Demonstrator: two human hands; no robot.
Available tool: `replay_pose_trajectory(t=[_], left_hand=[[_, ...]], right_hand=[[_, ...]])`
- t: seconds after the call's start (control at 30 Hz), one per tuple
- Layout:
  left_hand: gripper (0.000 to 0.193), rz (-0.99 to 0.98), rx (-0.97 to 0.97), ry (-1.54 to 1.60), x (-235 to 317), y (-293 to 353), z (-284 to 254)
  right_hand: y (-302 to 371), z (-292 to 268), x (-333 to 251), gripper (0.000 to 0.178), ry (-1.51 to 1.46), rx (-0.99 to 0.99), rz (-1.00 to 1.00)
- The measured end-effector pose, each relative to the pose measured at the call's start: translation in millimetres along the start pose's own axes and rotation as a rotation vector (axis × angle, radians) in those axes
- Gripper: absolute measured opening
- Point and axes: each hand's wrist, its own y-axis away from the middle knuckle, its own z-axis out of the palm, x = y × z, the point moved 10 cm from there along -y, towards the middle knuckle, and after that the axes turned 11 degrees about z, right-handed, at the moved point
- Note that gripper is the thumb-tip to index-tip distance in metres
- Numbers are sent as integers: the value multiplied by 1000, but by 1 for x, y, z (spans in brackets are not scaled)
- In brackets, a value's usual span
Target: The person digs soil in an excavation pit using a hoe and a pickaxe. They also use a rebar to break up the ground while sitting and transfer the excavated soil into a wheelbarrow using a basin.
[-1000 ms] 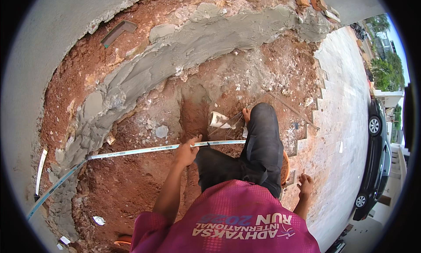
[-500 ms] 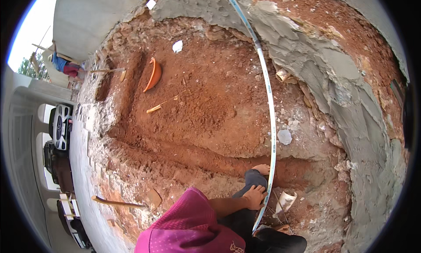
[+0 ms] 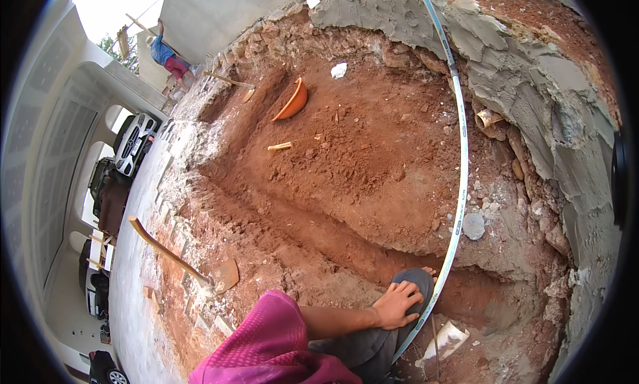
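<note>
My left hand lies with its fingers spread over the bent knee of my dark trouser leg. Just right of the fingers, a long white and blue hose curves from the far wall down past my knee; whether the hand touches it I cannot tell. Past the knee shows a bit of bare skin, too small to name. A broken, pale pipe piece sticks out of the soil right of the hose. My right hand is out of sight.
A narrow trench crosses the red soil. A hoe lies at left, another hoe farther off. An orange basin and a wood piece lie beyond. Wet mortar lines the right. A person stands far left, near parked cars.
The view has turned, so the scene sits farther right and tilts. My left hand stays on my leg, now with its fingers more spread over the knee.
</note>
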Motion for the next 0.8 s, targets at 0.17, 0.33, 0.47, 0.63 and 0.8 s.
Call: replay_pose_trajectory(t=[0.17,0.33,0.47,0.63,0.8], left_hand=[[43,-31,80,-65,2,21,6],[42,-27,130,-164,15,41,17],[42,31,147,-184,27,27,29],[36,6,237,-254,33,33,8],[37,42,262,-219,32,33,24]], right_hand=[[-15,-18,36,14,-101,12,-9],[-31,-70,91,15,-245,95,9],[-46,-159,164,16,-508,283,64],[-8,-275,290,17,-1017,640,149],[39,-337,382,18,-1409,902,130]])
